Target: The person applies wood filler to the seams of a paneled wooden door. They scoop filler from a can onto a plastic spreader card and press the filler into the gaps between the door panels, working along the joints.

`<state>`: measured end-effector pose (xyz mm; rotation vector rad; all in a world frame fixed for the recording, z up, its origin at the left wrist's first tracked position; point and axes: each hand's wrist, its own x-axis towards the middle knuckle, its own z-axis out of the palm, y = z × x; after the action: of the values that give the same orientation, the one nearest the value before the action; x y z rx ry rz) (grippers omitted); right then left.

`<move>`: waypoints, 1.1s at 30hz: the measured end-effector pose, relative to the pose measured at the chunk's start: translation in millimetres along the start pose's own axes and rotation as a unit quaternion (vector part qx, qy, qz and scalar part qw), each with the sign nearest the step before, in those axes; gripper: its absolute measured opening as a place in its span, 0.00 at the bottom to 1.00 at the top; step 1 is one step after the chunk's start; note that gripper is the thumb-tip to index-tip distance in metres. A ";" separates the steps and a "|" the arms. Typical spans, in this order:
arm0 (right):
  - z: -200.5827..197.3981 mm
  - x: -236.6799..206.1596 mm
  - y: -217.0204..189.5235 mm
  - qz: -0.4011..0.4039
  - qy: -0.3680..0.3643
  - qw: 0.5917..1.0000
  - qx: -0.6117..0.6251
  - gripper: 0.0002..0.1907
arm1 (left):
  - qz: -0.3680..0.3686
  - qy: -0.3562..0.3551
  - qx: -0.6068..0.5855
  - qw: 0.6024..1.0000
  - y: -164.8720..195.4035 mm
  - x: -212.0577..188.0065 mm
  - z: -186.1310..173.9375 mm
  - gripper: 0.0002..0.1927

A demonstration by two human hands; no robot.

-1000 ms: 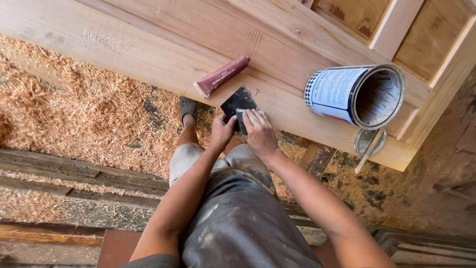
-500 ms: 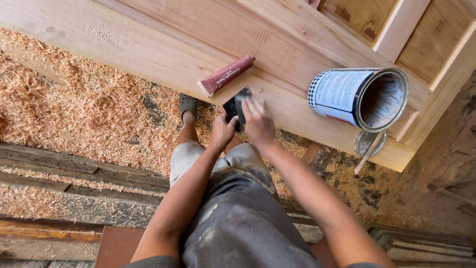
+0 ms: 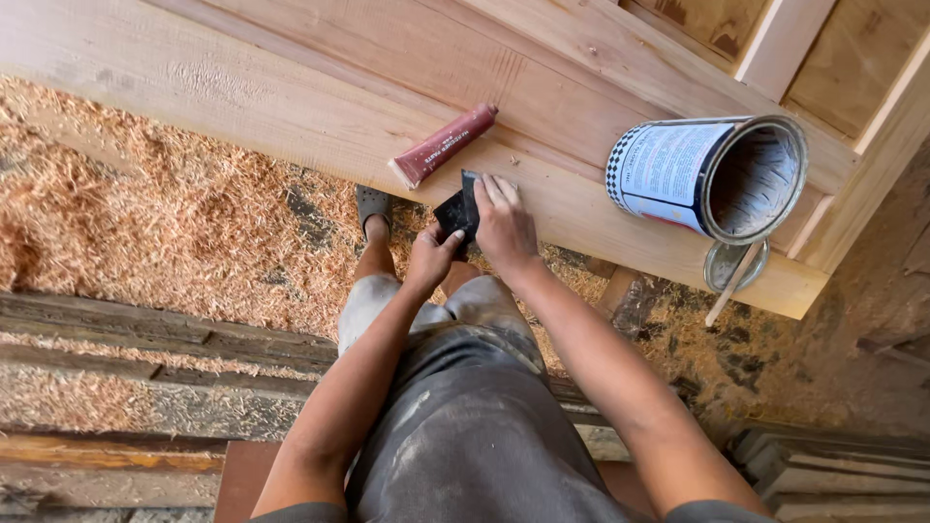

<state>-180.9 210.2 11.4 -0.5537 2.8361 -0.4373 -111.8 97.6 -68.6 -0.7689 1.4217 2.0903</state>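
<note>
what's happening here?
A person stands over a wooden frame. Both hands are on a dark sheet, probably sandpaper, at the frame's near edge: the right hand lies flat on it, the left hand pinches its lower corner. A dark red tube and an open can rest on the wood nearby. Sawdust covers the floor.

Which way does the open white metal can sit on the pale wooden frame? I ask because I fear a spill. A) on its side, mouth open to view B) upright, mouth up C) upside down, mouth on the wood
A: the open white metal can lies tipped on the pale wooden frame, its dark inside showing through the round mouth.
</note>
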 end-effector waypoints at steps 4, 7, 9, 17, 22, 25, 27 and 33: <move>-17.2 -13.7 22.9 0.084 0.011 0.994 0.067 0.26 | 0.138 0.043 0.226 0.963 4.2 -25.7 0.0 0.08; -40.1 -46.2 46.7 0.248 0.048 0.951 0.181 0.25 | 0.359 0.058 0.375 0.852 14.9 -46.3 2.5 0.26; -48.2 -63.8 63.5 0.205 0.088 0.966 0.127 0.26 | 0.453 0.093 0.433 0.774 26.1 -36.6 7.8 0.32; -3.0 -83.8 58.9 0.068 0.034 0.997 0.010 0.25 | 0.365 0.132 0.489 0.782 10.0 -27.1 19.7 0.37; 9.7 -65.2 27.7 -0.009 -0.028 0.998 -0.064 0.20 | 0.075 0.156 0.200 0.964 -2.0 2.6 19.9 0.14; 7.6 -51.2 16.3 -0.003 -0.013 0.998 -0.069 0.20 | 0.004 0.111 0.110 0.988 7.3 22.5 20.8 0.15; 4.6 -36.9 13.6 -0.002 -0.014 0.998 -0.054 0.19 | -0.020 0.129 0.092 0.987 9.0 26.0 20.7 0.16; 4.6 -18.4 9.2 0.003 -0.039 0.999 -0.025 0.20 | 0.022 0.126 0.107 0.986 12.8 20.0 15.8 0.17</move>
<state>-166.0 224.5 6.9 -0.5578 2.7805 -0.3368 -137.6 109.9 -69.3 -0.9456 1.7788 1.8826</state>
